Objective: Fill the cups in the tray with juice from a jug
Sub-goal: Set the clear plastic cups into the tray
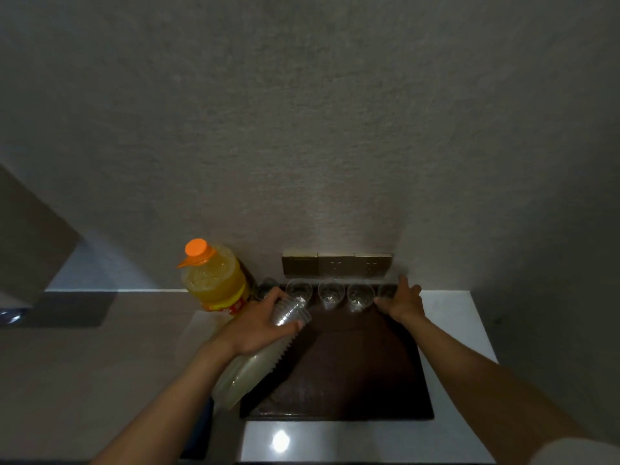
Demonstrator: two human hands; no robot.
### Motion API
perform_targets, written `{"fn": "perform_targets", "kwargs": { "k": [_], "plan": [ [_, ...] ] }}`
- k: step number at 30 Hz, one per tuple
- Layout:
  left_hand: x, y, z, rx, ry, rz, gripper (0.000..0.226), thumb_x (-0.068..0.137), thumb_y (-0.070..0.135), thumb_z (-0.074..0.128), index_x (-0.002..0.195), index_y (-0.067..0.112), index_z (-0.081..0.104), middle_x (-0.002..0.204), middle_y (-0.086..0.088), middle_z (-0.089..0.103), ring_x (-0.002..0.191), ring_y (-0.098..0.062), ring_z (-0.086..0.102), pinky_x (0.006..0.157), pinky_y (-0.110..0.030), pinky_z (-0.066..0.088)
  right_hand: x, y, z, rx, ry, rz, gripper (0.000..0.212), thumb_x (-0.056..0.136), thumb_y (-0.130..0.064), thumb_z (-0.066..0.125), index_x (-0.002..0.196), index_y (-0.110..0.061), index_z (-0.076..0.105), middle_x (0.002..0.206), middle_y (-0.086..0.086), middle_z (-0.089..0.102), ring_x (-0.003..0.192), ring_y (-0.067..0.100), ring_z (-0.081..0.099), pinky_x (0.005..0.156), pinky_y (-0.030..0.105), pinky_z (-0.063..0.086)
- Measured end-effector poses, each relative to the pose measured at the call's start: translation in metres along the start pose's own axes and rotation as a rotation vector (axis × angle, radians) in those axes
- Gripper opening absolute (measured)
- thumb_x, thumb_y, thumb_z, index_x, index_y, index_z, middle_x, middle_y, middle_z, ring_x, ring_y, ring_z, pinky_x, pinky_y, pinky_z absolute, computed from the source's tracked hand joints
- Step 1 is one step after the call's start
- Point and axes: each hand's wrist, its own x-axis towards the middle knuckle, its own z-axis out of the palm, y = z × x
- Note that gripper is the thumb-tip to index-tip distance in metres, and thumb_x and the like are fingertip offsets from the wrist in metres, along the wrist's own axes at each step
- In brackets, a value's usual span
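Seen from above, low in the middle of the frame: dark brown rectangular tray (352, 374) lying on a white glossy countertop (469, 330), hard against a grey textured wall (302, 129). Along the tray's far edge, a row of clear plastic cups (330, 293) standing upright, mouths up, all without juice as far as can be told; three plainly visible in the centre, one more dimly at the left end (266, 286) and one at the right end (387, 292).

Left of centre: left hand (265, 323) wrapped around a long stack of nested clear plastic cups (261, 360), held slantwise over the tray's left edge, top end pointing towards the row, lower end still in a cloudy plastic sleeve.

Right of centre: right hand (404, 302) reaching to the rightmost cup, fingers spread and fairly straight around it, thumb towards the row; touching or just short of it, cannot tell.

Just left of the tray's far left corner: large clear plastic jug of orange juice (216, 283) with an orange cap, red and yellow label, upright on the counter, behind the left hand and untouched.

On the wall directly above the cups: strip of three gold-coloured wall switches and sockets (337, 265). At far left, a grey slanted surface (30, 243).
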Motion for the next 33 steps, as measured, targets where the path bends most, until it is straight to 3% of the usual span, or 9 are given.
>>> {"fn": "perform_targets", "kwargs": {
  "k": [9,15,17,19,22,25,28,31,33],
  "plan": [
    [-0.006,-0.004,-0.006,0.010,0.036,0.036,0.058,0.079,0.074,0.064,0.120,0.036,0.046,0.104,0.012,0.068,0.091,-0.003,0.065,0.081,-0.032,0.055,-0.017,-0.028,-0.015,-0.173,0.093,-0.008,0.090,0.087,-0.038,0.078,0.156,-0.021,0.023,0.151,0.020,0.026,0.139,0.042,0.033,0.112,0.053,0.037],
    [-0.014,-0.007,-0.014,0.011,0.060,0.060,0.067,0.071,0.082,0.062,0.119,0.038,0.047,0.110,0.013,0.067,0.097,-0.003,0.064,0.086,-0.033,0.055,-0.042,-0.060,-0.014,-0.289,0.156,-0.050,0.095,0.088,-0.048,0.074,0.160,-0.025,0.015,0.148,0.017,0.032,0.136,0.040,0.037,0.112,0.054,0.032],
    [-0.017,-0.008,-0.018,0.010,0.059,0.063,0.064,0.074,0.078,0.065,0.118,0.036,0.048,0.110,0.013,0.067,0.097,-0.002,0.064,0.086,-0.032,0.055,-0.053,-0.073,-0.011,-0.317,0.150,-0.106,0.062,0.088,-0.044,0.073,0.139,-0.023,0.046,0.136,0.012,0.047,0.127,0.036,0.048,0.106,0.050,0.038],
    [-0.022,-0.007,-0.023,0.014,0.060,0.063,0.052,0.081,0.066,0.071,0.114,0.033,0.049,0.107,0.012,0.067,0.095,-0.001,0.063,0.085,-0.029,0.053,-0.064,-0.088,-0.009,-0.233,0.095,-0.156,0.019,0.090,-0.035,0.071,0.097,-0.021,0.062,0.100,0.005,0.063,0.096,0.026,0.062,0.087,0.039,0.048],
    [-0.030,-0.007,-0.030,0.017,0.072,0.074,0.042,0.086,0.055,0.073,0.111,0.032,0.050,0.104,0.013,0.066,0.093,0.003,0.061,0.081,-0.022,0.049,-0.081,-0.114,0.001,-0.063,-0.107,-0.270,0.042,0.096,-0.030,0.068,0.059,-0.021,0.051,0.055,-0.002,0.048,0.056,0.018,0.049,0.065,0.031,0.040],
    [-0.040,-0.011,-0.036,-0.008,0.098,0.086,0.038,0.087,0.050,0.075,0.111,0.034,0.050,0.104,0.018,0.064,0.093,0.011,0.059,0.076,-0.010,0.044,-0.108,-0.139,0.016,0.096,-0.370,-0.273,0.037,0.102,-0.049,0.058,0.081,-0.019,0.063,0.075,0.000,0.064,0.066,0.015,0.061,0.069,0.030,0.047],
    [-0.050,-0.015,-0.041,-0.001,0.105,0.089,0.037,0.088,0.046,0.075,0.111,0.036,0.048,0.104,0.024,0.059,0.093,0.022,0.053,0.075,-0.005,0.042,-0.132,-0.161,0.031,0.099,-0.595,-0.224,0.067,0.098,-0.073,0.042,0.119,-0.014,0.067,0.101,0.005,0.072,0.085,0.016,0.070,0.075,0.032,0.055],
    [-0.058,-0.024,-0.046,-0.030,0.111,0.100,0.044,0.084,0.054,0.075,0.115,0.035,0.050,0.109,0.021,0.063,0.097,0.015,0.058,0.085,-0.015,0.049,-0.153,-0.179,0.045,0.118,-0.660,-0.211,0.084,0.089,-0.085,0.040,0.121,-0.012,0.069,0.099,0.005,0.073,0.080,0.015,0.070,0.066,0.028,0.058],
    [-0.062,-0.032,-0.048,-0.063,0.114,0.110,0.056,0.080,0.062,0.073,0.125,0.038,0.050,0.119,0.021,0.064,0.106,0.010,0.059,0.096,-0.026,0.051,-0.163,-0.188,0.049,0.147,-0.665,-0.214,0.077,0.089,-0.082,0.047,0.119,-0.014,0.070,0.092,0.003,0.075,0.076,0.015,0.069,0.063,0.028,0.059]
  ]
}}
